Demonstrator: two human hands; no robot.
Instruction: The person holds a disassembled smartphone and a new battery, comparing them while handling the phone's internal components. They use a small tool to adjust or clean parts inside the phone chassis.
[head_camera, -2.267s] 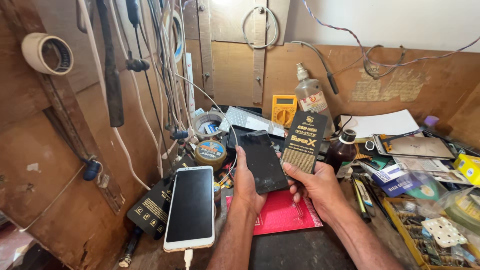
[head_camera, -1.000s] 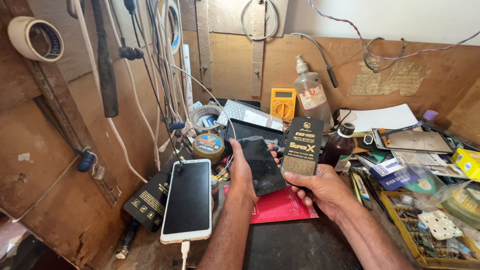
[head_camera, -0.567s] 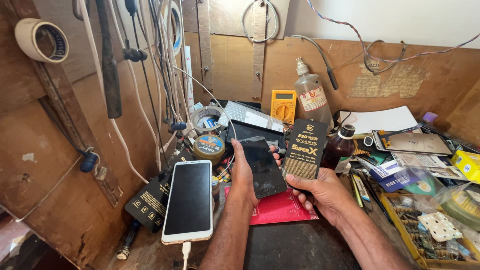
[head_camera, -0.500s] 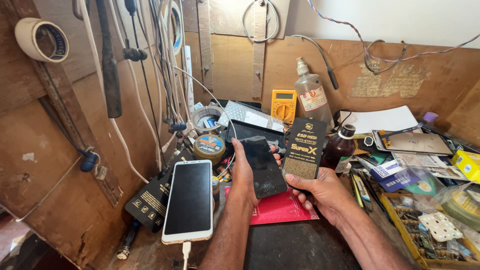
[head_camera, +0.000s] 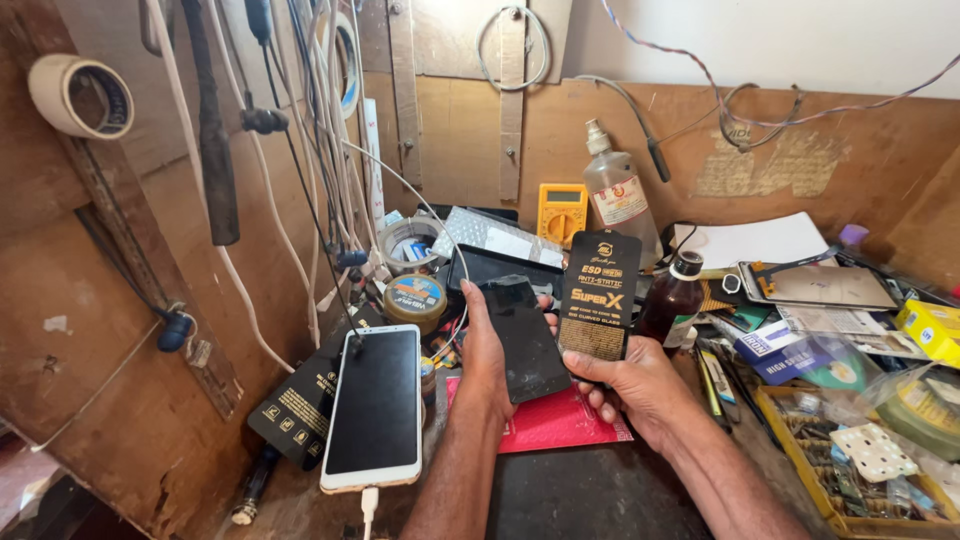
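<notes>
White phone (head_camera: 375, 408) on charge lies near left, screen dark. Left hand (head_camera: 487, 352) clamped round a dark phone (head_camera: 525, 338) held above the red mat (head_camera: 560, 422); right hand (head_camera: 635, 385) pinches a black screen-protector packet (head_camera: 598, 298) just beside it. Packet looks unopened, protector not yet applied. Brown bottle (head_camera: 672, 300), yellow multimeter (head_camera: 561, 213) and clear bottle (head_camera: 618, 195) farther back

We have a single view, from a camera worn on the person's head, looking forward and down over a cluttered workbench (head_camera: 580, 500) toward the far wooden back wall (head_camera: 470, 130). It sits close, with the forearms entering from the near edge and the left hand (head_camera: 487, 350) and right hand (head_camera: 635, 385) meeting mid-frame. A wooden side wall (head_camera: 120, 330) fills our left.
</notes>
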